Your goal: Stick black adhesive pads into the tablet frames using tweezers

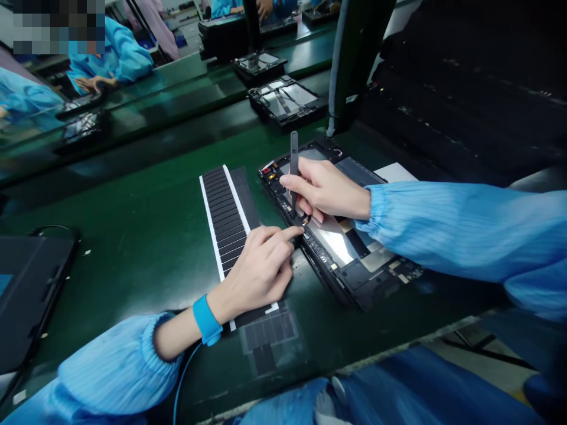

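My right hand (325,189) is shut on a slim black spudger (294,159), which stands nearly upright with its tip down among the parts of an opened tablet frame (349,277). The frame lies on the green belt, with circuit parts and a silver foil panel showing. My left hand (259,274) rests on a sheet of black adhesive strips on white backing (225,218), its index finger stretched to the tablet's edge. A blue wrist strap (207,320) circles my left wrist. The spudger's tip is hidden behind my fingers.
The green conveyor belt (133,177) runs across the view, with more opened tablets in dark holders (283,100) beyond a raised rail. A black upright post (354,53) stands behind my right hand. A dark tablet (31,295) lies at left. A co-worker's blue sleeve (110,59) shows across the belt.
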`<move>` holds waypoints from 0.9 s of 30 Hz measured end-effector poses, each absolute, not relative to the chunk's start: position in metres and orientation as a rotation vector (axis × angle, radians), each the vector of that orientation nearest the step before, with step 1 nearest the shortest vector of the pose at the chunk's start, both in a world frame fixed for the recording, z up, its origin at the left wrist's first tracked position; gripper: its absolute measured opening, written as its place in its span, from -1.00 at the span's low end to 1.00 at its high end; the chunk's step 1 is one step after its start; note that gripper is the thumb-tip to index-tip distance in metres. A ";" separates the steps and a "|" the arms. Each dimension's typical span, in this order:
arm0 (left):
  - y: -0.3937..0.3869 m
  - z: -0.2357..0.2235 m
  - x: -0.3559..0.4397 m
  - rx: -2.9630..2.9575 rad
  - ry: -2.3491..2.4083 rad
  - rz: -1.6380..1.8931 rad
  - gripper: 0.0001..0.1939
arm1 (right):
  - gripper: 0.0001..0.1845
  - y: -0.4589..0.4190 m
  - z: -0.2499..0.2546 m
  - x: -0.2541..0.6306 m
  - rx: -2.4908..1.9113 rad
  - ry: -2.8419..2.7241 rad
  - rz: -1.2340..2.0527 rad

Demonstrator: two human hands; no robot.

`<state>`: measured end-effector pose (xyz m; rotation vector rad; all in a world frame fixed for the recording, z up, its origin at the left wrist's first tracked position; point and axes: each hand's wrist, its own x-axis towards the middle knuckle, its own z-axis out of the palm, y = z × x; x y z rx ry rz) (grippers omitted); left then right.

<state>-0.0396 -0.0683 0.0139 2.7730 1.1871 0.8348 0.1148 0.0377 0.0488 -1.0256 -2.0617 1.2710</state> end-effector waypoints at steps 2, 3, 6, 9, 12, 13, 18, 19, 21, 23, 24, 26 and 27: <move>-0.069 0.013 -0.038 2.789 1.228 0.802 -0.80 | -0.84 0.037 0.049 0.115 -1.010 -2.045 1.256; -0.069 0.013 -0.037 2.790 1.251 0.773 -0.80 | -0.85 0.038 0.048 0.115 -1.008 -2.030 1.263; -0.071 0.012 -0.034 2.820 1.272 0.703 -0.82 | -0.87 0.040 0.046 0.116 -0.998 -1.989 1.313; -0.075 0.013 -0.031 2.866 1.168 0.713 -0.83 | -0.86 0.042 0.044 0.116 -0.967 -1.964 1.368; -0.077 0.013 -0.033 2.833 1.106 0.711 -0.82 | -0.81 0.042 0.044 0.116 -0.951 -1.942 1.416; -0.077 0.013 -0.033 2.799 1.136 0.722 -0.82 | -0.80 0.042 0.044 0.116 -0.949 -1.933 1.432; -0.081 0.012 -0.028 2.562 1.298 0.758 -0.82 | -0.80 0.041 0.047 0.117 -0.970 -1.887 1.489; -0.086 0.013 -0.024 2.501 1.307 0.734 -0.82 | -0.79 0.041 0.047 0.116 -0.984 -1.883 1.492; -0.097 0.016 -0.016 2.377 1.324 0.691 -0.81 | -0.78 0.040 0.046 0.114 -1.008 -1.883 1.495; -0.108 0.020 -0.009 2.311 1.319 0.669 -0.81 | -0.77 0.040 0.045 0.112 -1.006 -1.888 1.496; -0.111 0.023 -0.008 2.304 1.306 0.669 -0.82 | -0.75 0.041 0.047 0.111 -1.000 -1.894 1.488; -0.108 0.030 -0.010 2.289 1.309 0.712 -0.90 | -0.71 0.043 0.054 0.115 -1.012 -1.916 1.397; -0.101 0.034 -0.013 2.251 1.355 0.741 -0.95 | -0.68 0.045 0.059 0.120 -1.044 -1.941 1.292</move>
